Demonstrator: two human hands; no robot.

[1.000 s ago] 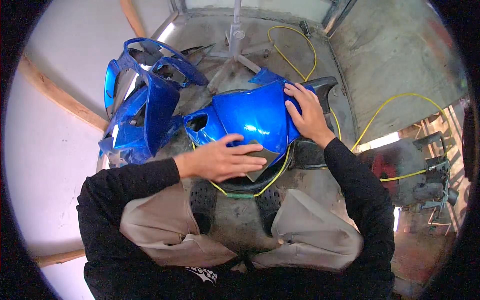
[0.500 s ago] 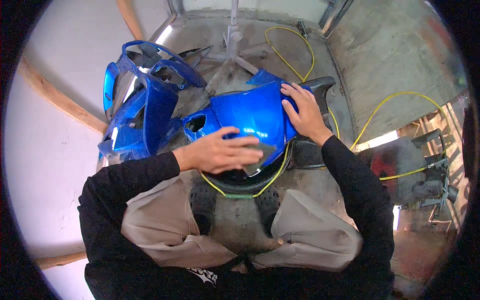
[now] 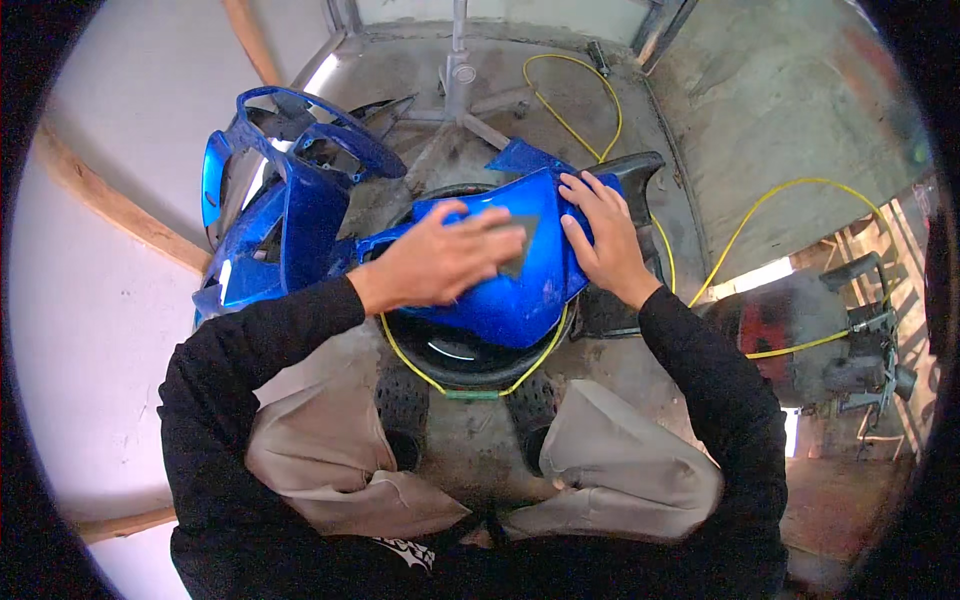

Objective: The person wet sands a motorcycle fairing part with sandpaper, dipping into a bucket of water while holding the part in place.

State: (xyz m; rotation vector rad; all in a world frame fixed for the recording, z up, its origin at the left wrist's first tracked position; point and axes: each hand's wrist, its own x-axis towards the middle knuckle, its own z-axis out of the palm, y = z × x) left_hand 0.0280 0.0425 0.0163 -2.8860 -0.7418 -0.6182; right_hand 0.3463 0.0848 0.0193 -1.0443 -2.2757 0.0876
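A glossy blue vehicle body panel [image 3: 510,312] lies across a round black tub [image 3: 465,378] in front of me. My left hand [image 3: 440,255] presses a grey-green sanding sheet [image 3: 517,250] against the panel's upper middle; the fingers are slightly blurred. My right hand [image 3: 608,232] lies on the panel's right part, fingers stretched over its raised edge and thumb apart. The panel's left end is partly hidden behind my left hand. A yellow cord handle with a green grip [image 3: 472,394] hangs at the tub's near side.
More blue body panels [image 3: 310,210] stand at the left. A black part [image 3: 640,180] lies right of the panel. A metal stand [image 3: 458,90] rises behind. A yellow hose [image 3: 750,230] runs to a dark red-and-black machine [image 3: 790,335] at the right.
My left hand has slid up and away from me over the panel with the sanding sheet, uncovering the panel's near edge. The panel appears tilted differently. My right hand stays on its right part.
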